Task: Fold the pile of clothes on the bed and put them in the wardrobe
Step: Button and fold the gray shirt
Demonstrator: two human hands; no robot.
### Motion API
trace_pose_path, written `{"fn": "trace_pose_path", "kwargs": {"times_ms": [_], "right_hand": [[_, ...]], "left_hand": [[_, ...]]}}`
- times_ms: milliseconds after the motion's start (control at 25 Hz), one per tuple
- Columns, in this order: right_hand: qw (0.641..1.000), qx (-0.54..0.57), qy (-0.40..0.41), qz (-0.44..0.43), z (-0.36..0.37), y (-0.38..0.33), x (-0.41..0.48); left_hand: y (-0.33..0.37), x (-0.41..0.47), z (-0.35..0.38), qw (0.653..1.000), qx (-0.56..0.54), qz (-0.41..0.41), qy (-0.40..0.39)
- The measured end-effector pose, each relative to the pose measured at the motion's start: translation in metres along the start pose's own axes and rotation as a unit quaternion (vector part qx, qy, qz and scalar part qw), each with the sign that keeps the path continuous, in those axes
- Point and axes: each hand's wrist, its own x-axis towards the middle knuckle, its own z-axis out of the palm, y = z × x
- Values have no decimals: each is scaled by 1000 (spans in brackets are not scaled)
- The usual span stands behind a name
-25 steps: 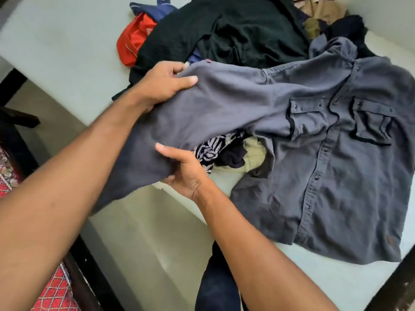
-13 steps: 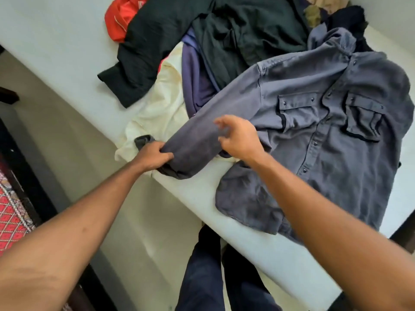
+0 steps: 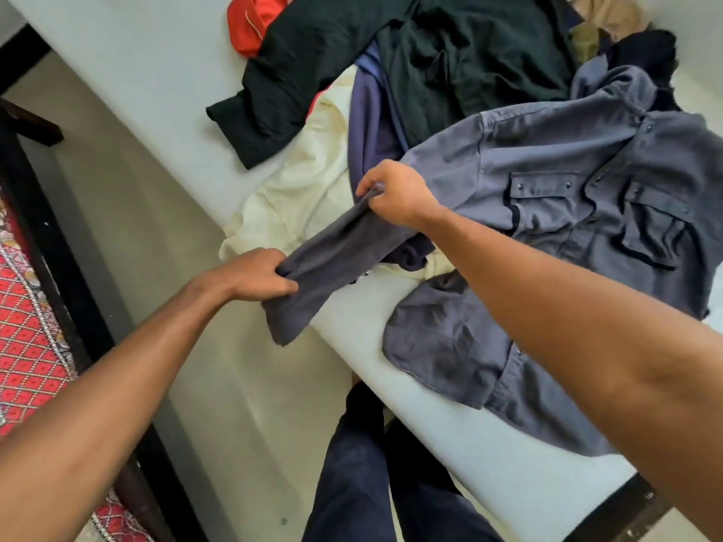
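Nearest to the camera are the person's legs in dark navy trousers (image 3: pixel 352 483), standing against the near edge of the bed with a pale sheet (image 3: pixel 137 72). On the floor at the left lies a red patterned rug (image 3: pixel 23 326).

The left hand (image 3: pixel 254 275) has its fingers curled tight around the long grey sleeve (image 3: pixel 332 252), close to the cuff end. The cuff hangs down past this hand, over the edge of the bed. The right hand (image 3: pixel 395 193) pinches the same sleeve higher up, with fingers closed on a fold of cloth. Between both hands the sleeve is stretched - its long axis goes from near-left to far-right, up to the shoulder.

The sleeve belongs to the grey button shirt with two flap pockets (image 3: pixel 567 213). It lies front up on the bed at the right side; the hem is at the near edge and the collar points away, to the far side.

Behind the hands is a cream garment (image 3: pixel 297 197), partly under a purple-blue garment (image 3: pixel 367 123). Further lies a crumpled black garment (image 3: pixel 352 52) - and beyond it a red garment (image 3: pixel 250 21) at the left and a beige garment (image 3: pixel 610 13) at the far right.
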Motion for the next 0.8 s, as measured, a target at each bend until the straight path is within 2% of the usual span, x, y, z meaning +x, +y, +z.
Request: {"fn": "trace_pose_path", "kwargs": {"times_ms": [80,160,240,320,400,480,520,560,640,680,760,800], "right_hand": [[983,143,93,61,-15,16,-30],[924,328,140,135,-29,37,-66],[859,453,77,225,-46,59,-108],[832,486,-4,267,-63,89,-157],[807,532,4,257,-65,132,-204],[756,601,53,252,-52,178,-245],[739,608,73,279,-42,197,-261],[738,587,91,320,-33,217,-276],[767,497,118,389,-17,248,-298],[779,465,128,401,-9,258,-304],[799,429,142,396,7,265,-306],[812,411,139,391,15,264,-300]], "left_hand": [[49,-31,12,998,50,43,19],[113,-55,26,985,118,90,85],[181,-68,46,972,146,111,149],[251,-66,76,967,172,118,146],[311,-51,112,984,67,160,50],[347,-24,142,977,-132,150,-71],[350,-4,151,971,-187,138,-51],[350,13,153,973,-182,144,11],[336,47,140,963,-117,192,149],[324,61,126,952,-103,213,194],[307,92,88,925,-44,285,246],[304,108,69,911,30,323,256]]}}
